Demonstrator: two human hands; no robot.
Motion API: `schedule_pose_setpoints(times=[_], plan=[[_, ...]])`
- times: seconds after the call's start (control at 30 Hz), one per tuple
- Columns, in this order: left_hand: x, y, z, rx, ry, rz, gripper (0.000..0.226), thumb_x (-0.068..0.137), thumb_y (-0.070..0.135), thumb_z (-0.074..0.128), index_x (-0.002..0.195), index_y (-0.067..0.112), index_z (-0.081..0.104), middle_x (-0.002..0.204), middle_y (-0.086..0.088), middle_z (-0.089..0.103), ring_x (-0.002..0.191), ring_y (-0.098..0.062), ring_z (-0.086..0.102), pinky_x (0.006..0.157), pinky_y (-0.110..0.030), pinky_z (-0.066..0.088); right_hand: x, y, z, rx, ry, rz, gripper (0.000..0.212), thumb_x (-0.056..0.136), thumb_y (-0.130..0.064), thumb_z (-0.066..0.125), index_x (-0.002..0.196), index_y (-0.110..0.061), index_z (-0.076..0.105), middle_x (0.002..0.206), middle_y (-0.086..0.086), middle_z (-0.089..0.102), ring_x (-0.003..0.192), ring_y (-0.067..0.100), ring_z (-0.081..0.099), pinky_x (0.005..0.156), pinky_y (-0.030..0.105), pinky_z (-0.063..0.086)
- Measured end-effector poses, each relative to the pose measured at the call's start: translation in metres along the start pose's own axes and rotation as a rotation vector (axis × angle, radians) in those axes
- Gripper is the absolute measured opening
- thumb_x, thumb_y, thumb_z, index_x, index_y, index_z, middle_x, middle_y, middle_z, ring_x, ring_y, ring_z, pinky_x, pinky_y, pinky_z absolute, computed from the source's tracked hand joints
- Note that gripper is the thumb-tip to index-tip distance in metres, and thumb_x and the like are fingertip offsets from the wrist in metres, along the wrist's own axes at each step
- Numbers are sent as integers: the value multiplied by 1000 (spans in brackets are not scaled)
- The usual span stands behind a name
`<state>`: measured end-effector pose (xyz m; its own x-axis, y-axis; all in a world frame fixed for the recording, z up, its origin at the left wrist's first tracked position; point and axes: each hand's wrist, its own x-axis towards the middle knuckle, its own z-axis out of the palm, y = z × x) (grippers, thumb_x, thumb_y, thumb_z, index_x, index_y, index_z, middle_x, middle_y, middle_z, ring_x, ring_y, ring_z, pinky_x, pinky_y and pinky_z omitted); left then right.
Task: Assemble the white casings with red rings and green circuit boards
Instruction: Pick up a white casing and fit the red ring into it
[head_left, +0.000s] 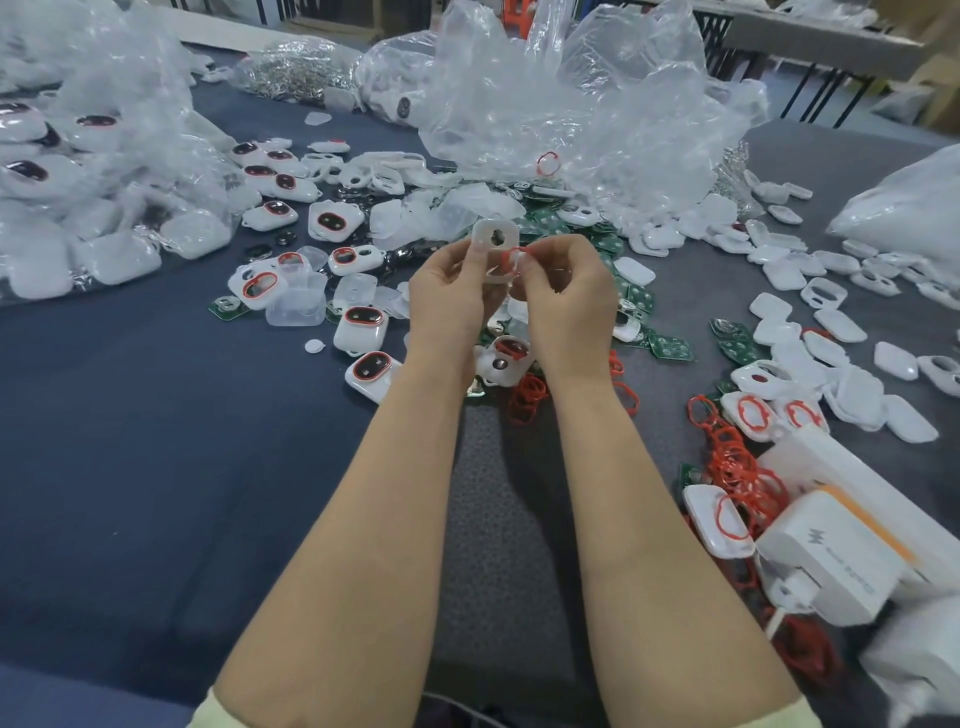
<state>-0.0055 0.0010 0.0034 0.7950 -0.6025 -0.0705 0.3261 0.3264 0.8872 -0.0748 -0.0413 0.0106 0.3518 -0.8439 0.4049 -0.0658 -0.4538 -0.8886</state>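
Left hand (451, 291) grip held white casing (492, 240) above tabletop (156, 441) centre; right hand (563, 291) grip pinched red ring (514, 255) against it.

Blue-covered table (130, 415), grey bench (810, 36) behind, black legs (852, 98) beneath

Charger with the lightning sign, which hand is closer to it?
Right. The right hand is beyond the charger and to its left; the left hand is farther left still, past the right one.
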Motion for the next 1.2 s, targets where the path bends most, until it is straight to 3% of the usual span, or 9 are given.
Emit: schedule_pose_setpoints(times=[0.13,0.47,0.63,0.8,1.07,1.2], plan=[[-1,-2,2,54,2,9,20,101,7,44,112,2,59,93,-10,65,91,-22,61,93,-39,53,1,2,0,-51,-8,-2,10,89,-10,64,95,-11,72,100,9,66,84,22,67,82,40,55],[-4,-4,6,114,-37,89,15,99,4,46,108,2,58,84,-7,66,80,-17,64,86,-35,55,1,4,2,-100,87,-20,3,87,-6,61,87,-5,64,87,10,67,82,27,64,79,44,52],[-8,-5,6,218,-89,153,9,97,8,52,96,14,58,85,-4,69,82,-16,66,85,-34,56,2,5,1,-153,127,-13,5,87,-7,61,88,-5,66,87,8,67,83,23,62,78,30,48],[-9,-8,5,337,-123,201,11,95,8,55,106,10,57,105,-17,69,102,-29,67,97,-49,50,5,6,-2,-159,134,57,7,88,-8,61,90,-5,67,91,9,68,88,22,62,84,32,49],[-10,-8,7,496,-174,245,27,95,6,56,121,5,54,110,-11,68,104,-18,65,97,-37,50,7,5,-4,-156,150,123,9,89,-10,60,92,-5,67,94,8,68,92,21,62,87,30,46],[-9,-8,6,469,-134,241,26,95,4,54,120,4,55,111,-12,68,107,-22,65,99,-41,49,6,5,-2,-139,119,100,6,89,-9,60,90,-6,64,91,5,65,91,21,59,86,30,46]])
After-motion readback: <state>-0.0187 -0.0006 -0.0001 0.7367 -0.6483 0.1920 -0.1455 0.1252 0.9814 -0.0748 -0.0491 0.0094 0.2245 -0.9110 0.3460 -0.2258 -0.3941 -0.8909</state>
